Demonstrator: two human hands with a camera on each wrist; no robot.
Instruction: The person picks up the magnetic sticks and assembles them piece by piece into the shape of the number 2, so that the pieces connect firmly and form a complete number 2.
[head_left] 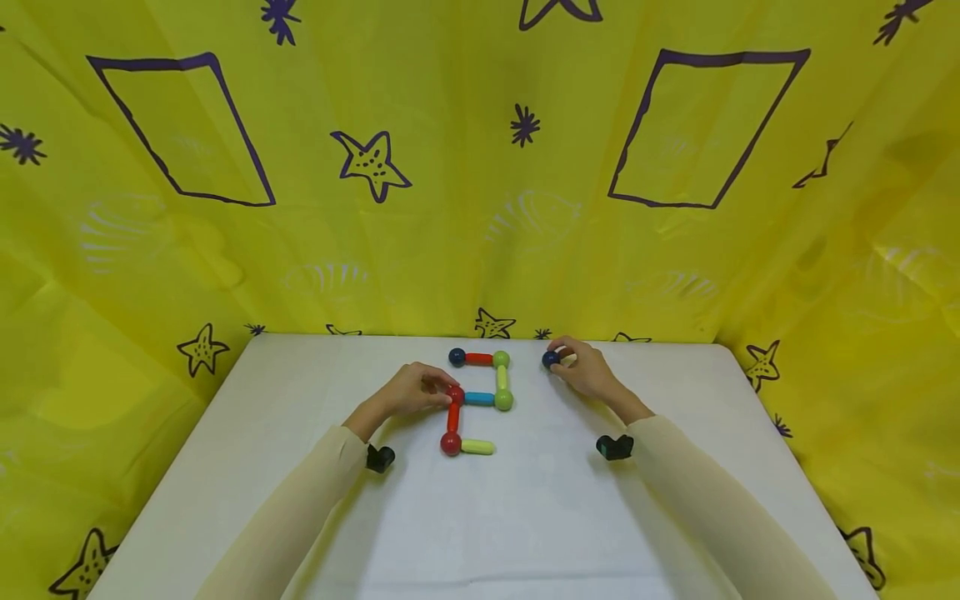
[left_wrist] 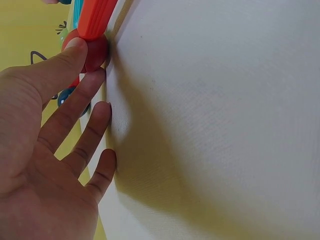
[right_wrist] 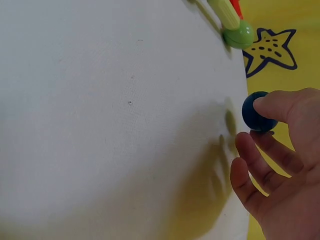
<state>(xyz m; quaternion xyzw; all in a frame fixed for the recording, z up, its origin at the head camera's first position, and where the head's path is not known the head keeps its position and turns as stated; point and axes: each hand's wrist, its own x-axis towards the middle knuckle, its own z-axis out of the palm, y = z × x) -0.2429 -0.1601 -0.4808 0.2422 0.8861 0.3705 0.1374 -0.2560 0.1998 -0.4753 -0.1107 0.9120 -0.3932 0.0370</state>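
Observation:
My left hand point(head_left: 411, 388) pinches a red ball point(left_wrist: 95, 51) between thumb and index finger, its other fingers spread. That ball joins a blue rod point(head_left: 480, 399) and a red rod point(head_left: 453, 418) in a figure lying on the white table. Over at the right, my right hand point(head_left: 587, 368) pinches a dark blue ball point(right_wrist: 258, 112) between thumb and fingertips, apart from the figure. Two green balls, the upper one point(head_left: 501, 359) and the lower one point(head_left: 504, 400), are linked by a yellow-green rod point(head_left: 502, 379). A second red ball point(head_left: 451, 443) carries another yellow-green rod point(head_left: 477, 447) at the bottom.
Another dark blue ball point(head_left: 457, 357) ends the figure's top red rod point(head_left: 479, 359). The white table point(head_left: 487, 525) meets a yellow patterned curtain point(head_left: 450, 250) at its back edge. Black devices, left point(head_left: 380, 458) and right point(head_left: 615, 447), sit at the wrists.

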